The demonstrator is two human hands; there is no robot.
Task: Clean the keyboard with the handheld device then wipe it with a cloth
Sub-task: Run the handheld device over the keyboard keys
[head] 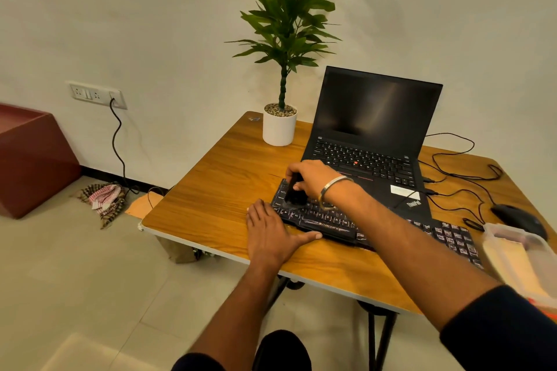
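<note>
One black keyboard (361, 220), right hand (313, 178) curled round black handheld device (294, 190), left hand (271, 232) flat beside.

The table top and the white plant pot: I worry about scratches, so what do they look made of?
The brown table top looks like wood-grain laminate with a satin sheen: streaked grain, pale edge band. The white cylindrical plant pot looks like matt ceramic or plastic; smooth, unglossy, cannot tell which.
</note>
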